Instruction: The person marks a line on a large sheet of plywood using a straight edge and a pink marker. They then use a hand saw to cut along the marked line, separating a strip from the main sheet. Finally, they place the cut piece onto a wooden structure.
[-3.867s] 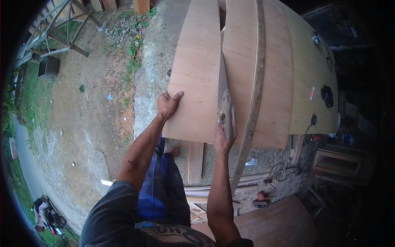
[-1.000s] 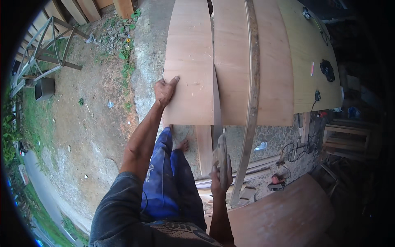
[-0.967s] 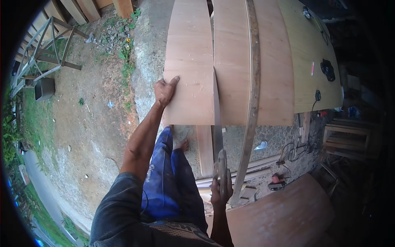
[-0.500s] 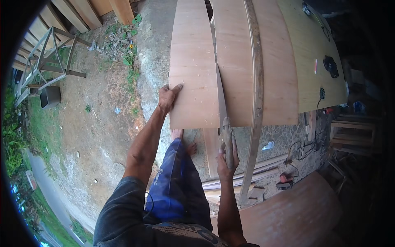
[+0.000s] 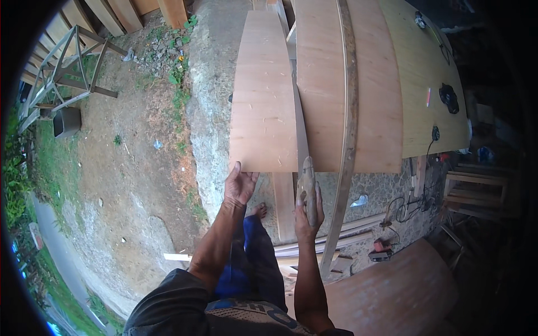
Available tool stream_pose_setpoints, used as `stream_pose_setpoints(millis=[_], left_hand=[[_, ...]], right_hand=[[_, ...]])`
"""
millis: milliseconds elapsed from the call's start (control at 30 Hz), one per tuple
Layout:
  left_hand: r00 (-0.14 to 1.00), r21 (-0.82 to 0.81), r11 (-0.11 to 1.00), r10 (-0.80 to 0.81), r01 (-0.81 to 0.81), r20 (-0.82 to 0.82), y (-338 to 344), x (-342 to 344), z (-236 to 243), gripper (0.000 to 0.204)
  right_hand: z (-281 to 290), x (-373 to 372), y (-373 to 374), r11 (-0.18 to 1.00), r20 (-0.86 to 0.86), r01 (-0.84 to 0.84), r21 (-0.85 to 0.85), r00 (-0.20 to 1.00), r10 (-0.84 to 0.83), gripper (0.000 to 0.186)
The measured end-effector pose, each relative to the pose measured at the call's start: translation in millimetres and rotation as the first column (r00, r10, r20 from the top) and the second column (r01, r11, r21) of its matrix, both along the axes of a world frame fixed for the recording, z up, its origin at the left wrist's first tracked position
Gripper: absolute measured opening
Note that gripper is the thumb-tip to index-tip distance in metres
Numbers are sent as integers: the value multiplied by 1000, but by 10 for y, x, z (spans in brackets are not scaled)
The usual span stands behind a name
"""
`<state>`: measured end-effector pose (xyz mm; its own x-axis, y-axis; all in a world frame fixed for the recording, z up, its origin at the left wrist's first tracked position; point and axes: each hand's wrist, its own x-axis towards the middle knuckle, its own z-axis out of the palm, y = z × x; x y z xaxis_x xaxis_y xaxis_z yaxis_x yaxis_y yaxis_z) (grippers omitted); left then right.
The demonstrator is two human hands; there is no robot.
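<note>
My left hand (image 5: 240, 186) grips the near left corner of a long plywood strip (image 5: 263, 112), thumb on top and fingers curled at its near edge. Small wood shavings lie scattered on the strip, which narrows toward its far end. My right hand (image 5: 309, 223) is closed round the worn wooden handle of a hand saw (image 5: 306, 180). The blade points away from me, along the gap between the strip and a wider plywood sheet (image 5: 319, 101). Part of the blade is hidden by the wood.
A long wooden batten (image 5: 350, 84) lies across the wider sheet. Beyond it on the right is a yellowish panel (image 5: 420, 112) bearing a black tool (image 5: 448, 98). A red-and-black power tool (image 5: 381, 250) and cords lie lower right. A wooden frame (image 5: 67, 84) stands far left.
My left hand has moved from the strip's left edge down to its near corner. The strip's far end now shows. My right hand keeps hold of the saw in nearly the same place.
</note>
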<state>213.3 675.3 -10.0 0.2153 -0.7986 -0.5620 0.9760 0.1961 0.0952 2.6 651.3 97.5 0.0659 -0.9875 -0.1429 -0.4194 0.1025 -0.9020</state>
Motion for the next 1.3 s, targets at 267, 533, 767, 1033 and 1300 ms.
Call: stream_pose_setpoints(millis=[267,533,767,1033,1300], left_hand=[[996,161,986,21,-35,87,-649,-585,-168,43],[977,42,995,81,-91,199,-630,-584,-399,46],[982,31,999,29,-35,186,-611,-567,-360,47],[973,18,996,78,-84,217,-714,-463,-301,45],[982,28,1000,8,-14,191,-752,-540,-387,43]], right_hand=[[40,68,-93,999,26,-37,-17,999,37,63],[395,-411,893,992,-3,-4,125,1000,5,57],[446,-422,1016,995,-73,-52,-88,996,46,61],[486,-365,1057,1000,-22,-12,-16,1000,12,55],[272,34,231,992,75,94,85,992,-101,57]])
